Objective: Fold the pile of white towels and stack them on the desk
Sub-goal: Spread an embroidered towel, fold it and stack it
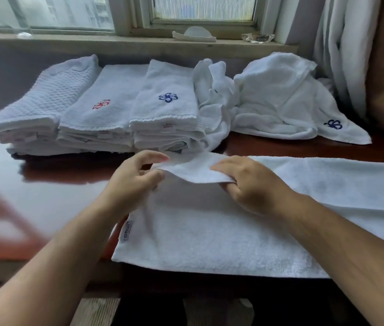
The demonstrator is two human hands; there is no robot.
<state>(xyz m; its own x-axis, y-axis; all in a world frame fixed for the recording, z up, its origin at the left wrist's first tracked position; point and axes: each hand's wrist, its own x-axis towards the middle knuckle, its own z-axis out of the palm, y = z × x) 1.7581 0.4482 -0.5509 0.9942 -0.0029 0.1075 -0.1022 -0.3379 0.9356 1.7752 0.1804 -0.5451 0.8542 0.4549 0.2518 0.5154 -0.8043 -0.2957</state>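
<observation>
Nearest us, the left hand (pixel 136 177) and right hand (pixel 249 182) each pinch the lifted far edge of the long white terry towel (pixel 209 231), which lies flat across the glossy red-brown desk (pixel 57 180). We judge a lengthwise fold in hand; next, that edge must meet the near hem. Behind lie three folded white towel stacks (pixel 115 109) and a crumpled white heap (pixel 275 97).

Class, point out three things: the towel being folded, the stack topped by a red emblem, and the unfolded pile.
towel being folded (pixel 209 231): head view, its flat near half.
red-emblem stack (pixel 112 87): head view, top towel above the emblem.
unfolded pile (pixel 273 90): head view, its crumpled top.
</observation>
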